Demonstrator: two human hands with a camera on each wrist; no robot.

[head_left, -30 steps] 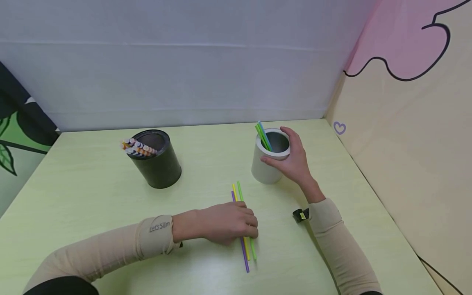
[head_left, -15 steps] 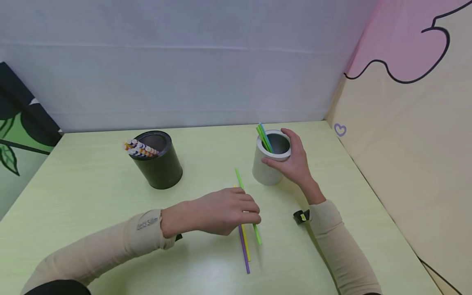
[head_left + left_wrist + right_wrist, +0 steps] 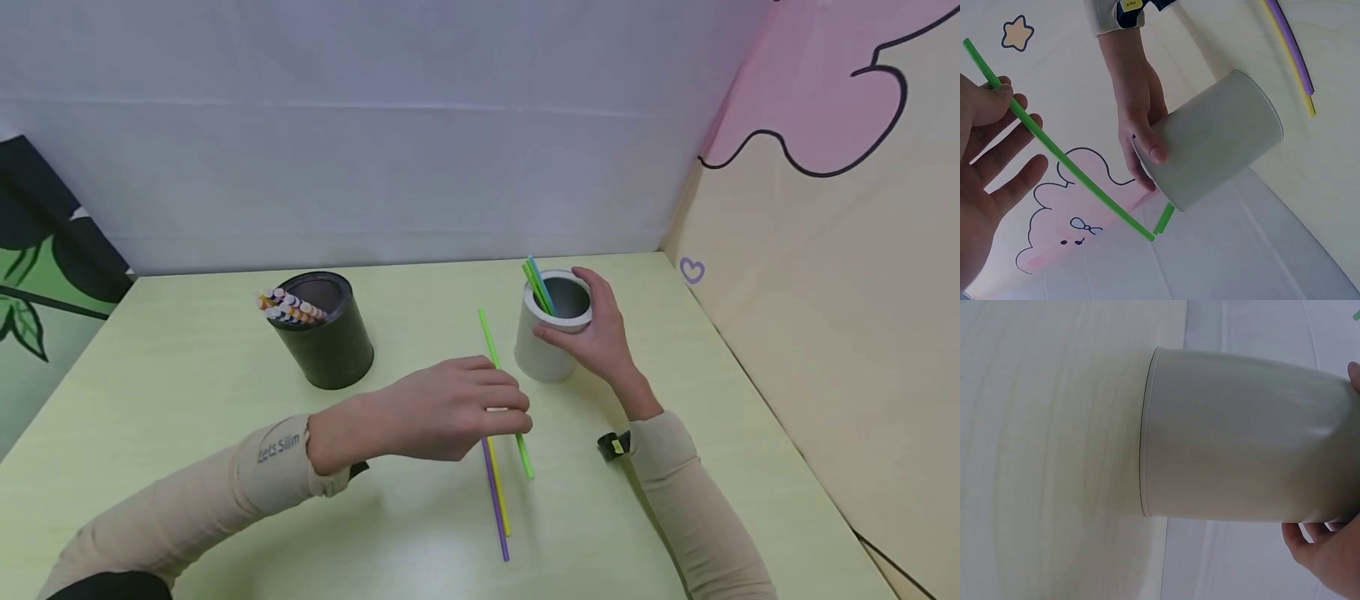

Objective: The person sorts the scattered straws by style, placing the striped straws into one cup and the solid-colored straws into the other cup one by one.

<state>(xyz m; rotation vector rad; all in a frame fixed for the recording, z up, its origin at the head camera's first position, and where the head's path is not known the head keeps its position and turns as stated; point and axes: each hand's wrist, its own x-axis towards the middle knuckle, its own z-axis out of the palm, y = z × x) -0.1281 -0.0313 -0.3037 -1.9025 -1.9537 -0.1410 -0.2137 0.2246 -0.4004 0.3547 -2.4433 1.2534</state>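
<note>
My left hand (image 3: 450, 407) pinches a green straw (image 3: 1079, 175) between thumb and index finger, the other fingers spread loosely. It is raised over the table. Below it a yellow straw (image 3: 501, 497) and a purple straw (image 3: 496, 508) lie side by side on the tabletop, their far ends hidden by the hand. At the right, my right hand (image 3: 600, 342) grips the rim of a white cup (image 3: 542, 350), thumb at the front and fingers around the far side. Green straws (image 3: 535, 286) and a blue straw (image 3: 542, 282) lean inside that upright cup.
On the left of the table (image 3: 187, 358) stands a black cup (image 3: 322, 354) holding several striped straws (image 3: 292, 308). A white wall panel (image 3: 390, 183) rises behind the table, and a beige side wall (image 3: 810, 317) borders its right edge.
My left hand has lifted the green straw off the table and carried it away from me, apart from the yellow and purple straws. My right hand stays on the white cup.
</note>
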